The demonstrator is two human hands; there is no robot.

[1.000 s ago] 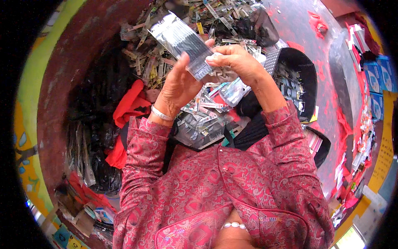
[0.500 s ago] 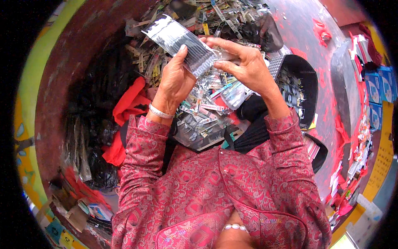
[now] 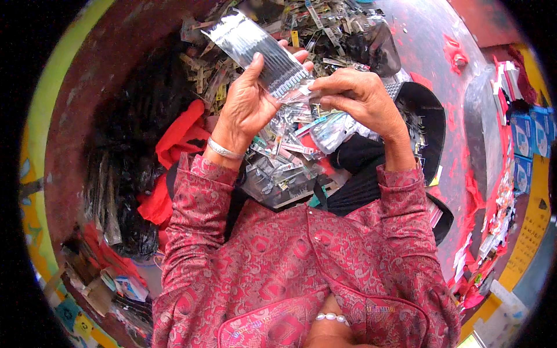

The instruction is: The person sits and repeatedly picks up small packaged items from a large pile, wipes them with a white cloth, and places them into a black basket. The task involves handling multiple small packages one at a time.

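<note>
a person in a red patterned jacket (image 3: pixel 301 272) sits over a lap piled with small clear packets (image 3: pixel 284 168) of metal parts. to the left lie a red cloth (image 3: pixel 177 145) and bundles in black plastic (image 3: pixel 125 168); to the right, a black tray (image 3: pixel 429 116) holds more packets. above the lap, the left hand (image 3: pixel 246 107), a silver bangle (image 3: pixel 223 151) at its wrist, grasps a long clear sleeve of thin metal strips (image 3: pixel 258 49), thumb pressed across it, the sleeve slanting up to the far left. the right hand (image 3: pixel 357 95) pinches the sleeve's near end with its fingertips. beyond, a heap of loose metal pieces (image 3: pixel 325 23) covers the red surface (image 3: pixel 429 40).
</note>
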